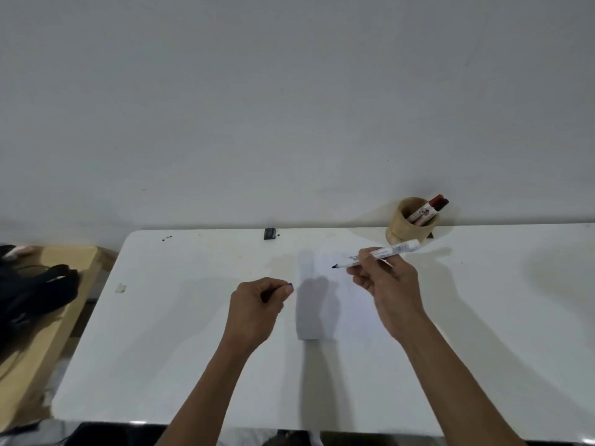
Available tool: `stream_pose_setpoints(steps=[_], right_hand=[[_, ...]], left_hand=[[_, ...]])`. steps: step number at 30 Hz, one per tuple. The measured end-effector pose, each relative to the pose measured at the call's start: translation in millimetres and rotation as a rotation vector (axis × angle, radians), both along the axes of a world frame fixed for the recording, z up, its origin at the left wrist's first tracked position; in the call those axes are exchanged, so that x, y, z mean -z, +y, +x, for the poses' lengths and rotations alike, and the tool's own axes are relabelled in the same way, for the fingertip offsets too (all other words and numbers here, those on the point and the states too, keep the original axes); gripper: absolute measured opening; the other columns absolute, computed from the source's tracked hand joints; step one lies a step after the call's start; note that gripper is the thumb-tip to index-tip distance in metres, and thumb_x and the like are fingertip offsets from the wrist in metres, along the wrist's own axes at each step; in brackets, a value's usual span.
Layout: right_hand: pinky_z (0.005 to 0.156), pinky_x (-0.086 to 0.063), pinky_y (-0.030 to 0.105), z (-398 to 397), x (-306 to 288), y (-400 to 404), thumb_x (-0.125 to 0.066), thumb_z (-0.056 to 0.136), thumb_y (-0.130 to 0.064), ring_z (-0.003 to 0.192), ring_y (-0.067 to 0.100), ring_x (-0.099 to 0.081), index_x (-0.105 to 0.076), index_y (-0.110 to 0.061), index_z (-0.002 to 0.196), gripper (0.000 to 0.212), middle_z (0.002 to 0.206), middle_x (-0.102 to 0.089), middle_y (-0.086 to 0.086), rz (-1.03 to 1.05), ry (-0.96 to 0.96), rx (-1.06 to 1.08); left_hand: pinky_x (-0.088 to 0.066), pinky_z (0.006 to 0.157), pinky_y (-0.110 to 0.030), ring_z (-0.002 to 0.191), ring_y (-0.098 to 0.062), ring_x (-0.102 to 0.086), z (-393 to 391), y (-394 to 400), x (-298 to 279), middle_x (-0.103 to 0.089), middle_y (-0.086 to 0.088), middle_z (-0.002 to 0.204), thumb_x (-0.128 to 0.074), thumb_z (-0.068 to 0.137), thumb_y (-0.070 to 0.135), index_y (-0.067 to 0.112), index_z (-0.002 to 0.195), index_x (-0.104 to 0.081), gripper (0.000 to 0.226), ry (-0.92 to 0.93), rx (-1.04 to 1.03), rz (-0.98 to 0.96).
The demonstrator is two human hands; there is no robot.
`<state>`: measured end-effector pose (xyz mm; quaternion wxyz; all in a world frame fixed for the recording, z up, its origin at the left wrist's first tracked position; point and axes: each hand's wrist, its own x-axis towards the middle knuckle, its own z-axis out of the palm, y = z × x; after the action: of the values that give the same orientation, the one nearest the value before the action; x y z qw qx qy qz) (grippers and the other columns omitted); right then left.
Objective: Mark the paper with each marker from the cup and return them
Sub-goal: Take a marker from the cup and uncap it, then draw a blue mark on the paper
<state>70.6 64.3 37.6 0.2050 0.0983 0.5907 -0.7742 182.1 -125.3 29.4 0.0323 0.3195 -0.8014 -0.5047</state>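
Note:
A white sheet of paper (325,304) lies in the middle of the white table (180,333). My right hand (383,278) holds an uncapped white marker (386,251) with a blue tip, pointing left just above the paper's far end. My left hand (257,300) is closed beside the paper's left edge, with the blue cap (290,285) peeking out of its fingers. A tan cup (406,228) stands at the table's far edge, and it holds a red-capped marker (428,209) and a black-capped one (441,205).
A small dark block (269,233) sits at the far table edge. To the left, a wooden bench (48,323) carries a black bag (35,294). A plain white wall rises behind the table.

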Motion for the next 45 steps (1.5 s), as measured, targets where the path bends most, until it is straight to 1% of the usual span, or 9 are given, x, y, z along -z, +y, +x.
stream_pose_setpoints(steps=[8,11,22,27,29,33,37,39,45], right_hand=[[0.075,-0.058,0.035,-15,32,-16,-0.071,0.092,-0.010,0.081,0.023,-0.075,-0.065,-0.006,0.103,0.012,0.092,-0.076,0.015,0.053,-0.043,-0.007],[0.073,-0.058,0.034,-14,42,-22,-0.072,0.093,-0.010,0.081,0.024,-0.075,-0.066,-0.005,0.103,0.013,0.092,-0.075,0.016,0.076,-0.058,0.005],[0.072,-0.061,0.033,-11,59,-37,-0.071,0.093,-0.010,0.075,0.018,-0.076,-0.066,-0.006,0.102,0.012,0.087,-0.077,0.008,0.154,-0.067,0.022],[0.067,-0.061,0.031,-8,59,-39,-0.077,0.087,-0.004,0.078,0.025,-0.075,-0.063,0.001,0.106,0.024,0.085,-0.074,0.011,0.170,-0.038,0.050],[0.063,-0.061,0.031,-9,59,-38,-0.082,0.081,-0.001,0.083,0.035,-0.073,-0.063,0.002,0.096,0.025,0.089,-0.073,0.024,0.191,-0.003,0.071],[0.062,-0.061,0.033,-18,67,-43,-0.082,0.080,0.001,0.086,0.039,-0.074,-0.059,0.000,0.086,0.024,0.096,-0.069,0.031,0.212,0.079,0.012],[0.067,-0.061,0.046,-34,78,-52,-0.079,0.083,0.000,0.079,0.030,-0.074,-0.068,0.002,0.090,0.013,0.091,-0.074,0.018,0.292,0.192,-0.124],[0.069,-0.060,0.047,-39,82,-55,-0.082,0.081,0.000,0.075,0.023,-0.072,-0.071,0.002,0.089,0.014,0.089,-0.076,0.013,0.325,0.236,-0.180],[0.059,-0.057,0.032,-36,98,-63,-0.085,0.076,-0.002,0.068,0.020,-0.072,-0.070,-0.002,0.078,0.015,0.080,-0.077,0.008,0.415,0.344,-0.283]], left_hand=[[-0.034,0.062,-0.014,0.069,-0.014,-0.058,-59,-43,41,-0.069,-0.001,0.081,-0.068,0.089,0.016,0.010,0.092,-0.069,0.007,-0.131,-0.124,-0.321],[-0.038,0.072,-0.020,0.079,-0.018,-0.059,-80,-54,59,-0.066,-0.003,0.088,-0.065,0.091,0.013,0.007,0.099,-0.068,0.011,-0.179,-0.106,-0.331],[-0.041,0.072,-0.027,0.084,-0.025,-0.061,-98,-67,94,-0.068,-0.013,0.098,-0.064,0.089,0.011,0.006,0.098,-0.068,0.011,-0.257,-0.002,-0.317],[-0.046,0.083,-0.030,0.107,-0.028,-0.061,-82,-56,81,-0.064,-0.010,0.117,-0.065,0.086,0.020,0.011,0.130,-0.052,0.047,-0.252,-0.104,-0.252],[-0.046,0.081,-0.033,0.110,-0.026,-0.057,-61,-40,74,-0.061,-0.008,0.118,-0.065,0.086,0.023,0.014,0.128,-0.050,0.045,-0.173,-0.137,-0.311],[-0.045,0.096,-0.041,0.119,-0.029,-0.054,-21,-2,91,-0.060,-0.007,0.129,-0.053,0.093,0.036,0.018,0.130,-0.054,0.041,0.022,0.222,-0.576],[-0.022,0.122,-0.053,0.153,-0.024,-0.024,-13,9,115,-0.028,0.002,0.164,-0.031,0.101,0.052,0.029,0.155,-0.028,0.058,-0.139,0.478,-0.676],[-0.016,0.124,-0.056,0.156,-0.022,-0.013,-10,8,121,-0.018,0.005,0.167,-0.029,0.102,0.053,0.029,0.157,-0.021,0.060,-0.155,0.514,-0.705],[-0.016,0.122,-0.061,0.156,-0.022,-0.011,6,7,127,-0.019,0.004,0.167,-0.030,0.102,0.052,0.024,0.157,-0.023,0.063,-0.166,0.581,-0.768]])
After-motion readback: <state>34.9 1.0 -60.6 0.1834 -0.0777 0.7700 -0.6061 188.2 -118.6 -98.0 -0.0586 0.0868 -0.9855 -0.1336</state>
